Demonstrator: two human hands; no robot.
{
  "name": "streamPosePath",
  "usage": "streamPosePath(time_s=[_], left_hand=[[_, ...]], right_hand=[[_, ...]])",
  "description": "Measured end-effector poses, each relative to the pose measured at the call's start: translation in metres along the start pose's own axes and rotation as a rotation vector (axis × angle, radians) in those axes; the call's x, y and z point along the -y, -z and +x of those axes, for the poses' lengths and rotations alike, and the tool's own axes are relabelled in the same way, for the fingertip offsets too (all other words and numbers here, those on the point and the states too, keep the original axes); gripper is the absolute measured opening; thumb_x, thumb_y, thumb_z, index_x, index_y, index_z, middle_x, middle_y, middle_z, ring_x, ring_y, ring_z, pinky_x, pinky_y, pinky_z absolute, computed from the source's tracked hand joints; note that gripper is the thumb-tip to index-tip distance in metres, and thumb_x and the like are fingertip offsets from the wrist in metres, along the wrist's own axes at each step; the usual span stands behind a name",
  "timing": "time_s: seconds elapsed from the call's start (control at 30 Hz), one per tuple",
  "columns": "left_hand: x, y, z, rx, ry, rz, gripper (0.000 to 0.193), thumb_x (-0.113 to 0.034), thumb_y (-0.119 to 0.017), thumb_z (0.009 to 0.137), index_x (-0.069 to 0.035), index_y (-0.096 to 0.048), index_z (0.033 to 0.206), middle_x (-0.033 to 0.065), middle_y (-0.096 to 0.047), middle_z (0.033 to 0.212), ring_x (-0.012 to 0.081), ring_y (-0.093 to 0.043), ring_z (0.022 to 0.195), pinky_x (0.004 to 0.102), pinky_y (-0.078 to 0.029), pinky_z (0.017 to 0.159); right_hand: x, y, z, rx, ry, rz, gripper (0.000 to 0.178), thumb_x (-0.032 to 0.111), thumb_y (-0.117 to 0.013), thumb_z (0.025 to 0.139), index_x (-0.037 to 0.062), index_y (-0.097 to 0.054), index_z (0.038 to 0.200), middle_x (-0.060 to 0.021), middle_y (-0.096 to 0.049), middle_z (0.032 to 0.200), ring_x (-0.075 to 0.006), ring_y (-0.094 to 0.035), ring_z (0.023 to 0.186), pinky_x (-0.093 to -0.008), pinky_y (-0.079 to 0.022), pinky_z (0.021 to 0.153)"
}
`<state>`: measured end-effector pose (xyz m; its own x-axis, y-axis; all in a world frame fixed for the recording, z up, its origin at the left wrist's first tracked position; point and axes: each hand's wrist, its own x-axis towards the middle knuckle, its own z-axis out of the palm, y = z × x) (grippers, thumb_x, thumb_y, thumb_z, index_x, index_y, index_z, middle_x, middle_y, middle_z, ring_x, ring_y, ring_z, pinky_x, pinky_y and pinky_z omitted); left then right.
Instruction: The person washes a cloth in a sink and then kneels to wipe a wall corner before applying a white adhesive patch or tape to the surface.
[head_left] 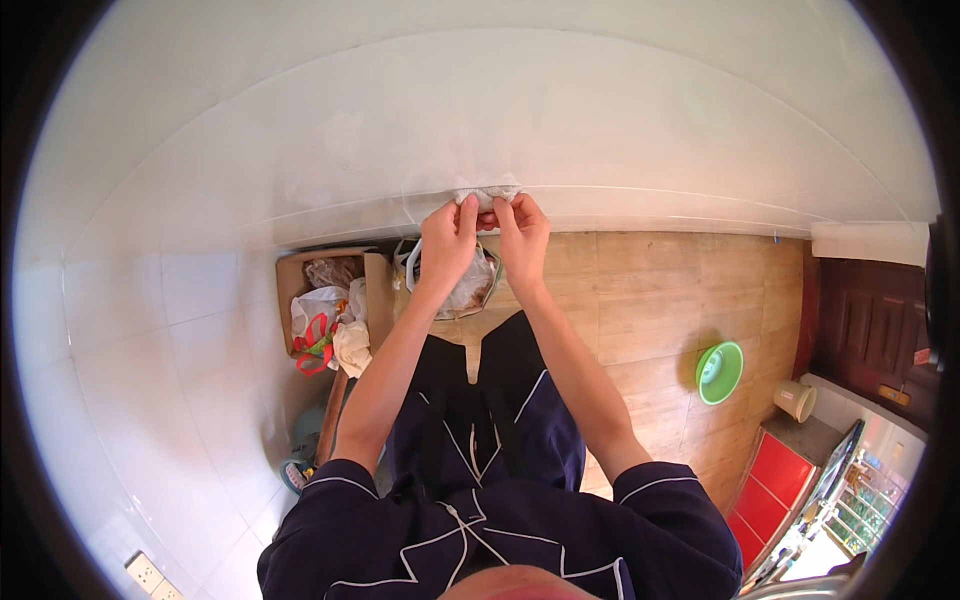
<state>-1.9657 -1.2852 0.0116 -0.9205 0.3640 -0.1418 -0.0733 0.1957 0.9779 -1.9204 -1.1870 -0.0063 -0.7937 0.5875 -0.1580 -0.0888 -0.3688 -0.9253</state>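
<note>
Between my two hands is a crumpled white wad (487, 194), a cloth or a tissue; I cannot tell which. It sits against the pale tiled wall (480, 110) in front of me, beside a thin seam. My left hand (449, 238) pinches its left part, with the thumb pointing up. On the right part, my right hand (522, 236) is closed in the same way, close beside the left. The curled fingers are partly hidden behind the wad and the thumbs. Below my hands stands a bin (497, 268) lined with a plastic bag.
To the left, a cardboard box (379, 295) holds plastic bags and cloth, with red handles hanging out. A green basin (741, 374) stands on the wood-look floor (650, 290) at right. Farther right are a beige bucket (797, 401), a red-fronted cabinet (772, 470) and a dark door (865, 315).
</note>
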Motion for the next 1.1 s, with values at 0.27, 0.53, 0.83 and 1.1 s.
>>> streamPosePath(time_s=[0.27,0.53,0.83,1.1], left_hand=[[0.118,-0.029,0.027,-0.023,-0.013,0.343,0.042,-0.027,-0.058,0.090,0.008,-0.057,0.066,0.0242,-0.055,0.059,0.0406,-0.057,0.058,0.0451,-0.042,0.055],[0.216,-0.081,0.053,-0.046,0.055,0.253,0.045,-0.030,-0.058,0.090,0.007,-0.057,0.062,0.0238,-0.054,0.057,0.0406,-0.057,0.057,0.0472,-0.041,0.055],[0.033,-0.078,0.014,-0.009,-0.089,0.165,0.050,-0.033,-0.057,0.093,0.007,-0.056,0.064,0.0166,-0.063,0.060,0.0210,-0.054,0.047,0.0353,-0.040,0.047],[0.008,-0.077,0.009,0.018,-0.082,0.060,0.045,-0.032,-0.058,0.094,0.008,-0.061,0.073,0.0126,-0.066,0.061,0.0094,-0.051,0.048,0.0285,-0.039,0.044]], right_hand=[[-0.097,0.064,0.025,0.006,-0.045,-0.075,0.016,0.005,-0.057,0.091,-0.0034,-0.055,0.078,-0.0069,-0.065,0.072,-0.0116,-0.063,0.066,-0.0244,-0.050,0.060],[-0.164,0.131,0.061,0.098,-0.234,-0.210,0.017,0.007,-0.056,0.092,-0.0082,-0.060,0.087,-0.0123,-0.066,0.082,-0.0176,-0.066,0.073,-0.0283,-0.055,0.070],[0.009,0.103,0.036,0.116,-0.039,-0.123,0.019,0.007,-0.059,0.090,-0.0024,-0.057,0.074,-0.0073,-0.065,0.069,-0.0117,-0.061,0.065,-0.0250,-0.050,0.060],[0.037,0.105,0.033,0.161,-0.068,-0.137,0.015,0.008,-0.057,0.092,-0.0035,-0.061,0.084,-0.0082,-0.066,0.077,-0.0131,-0.062,0.071,-0.0260,-0.050,0.068]])
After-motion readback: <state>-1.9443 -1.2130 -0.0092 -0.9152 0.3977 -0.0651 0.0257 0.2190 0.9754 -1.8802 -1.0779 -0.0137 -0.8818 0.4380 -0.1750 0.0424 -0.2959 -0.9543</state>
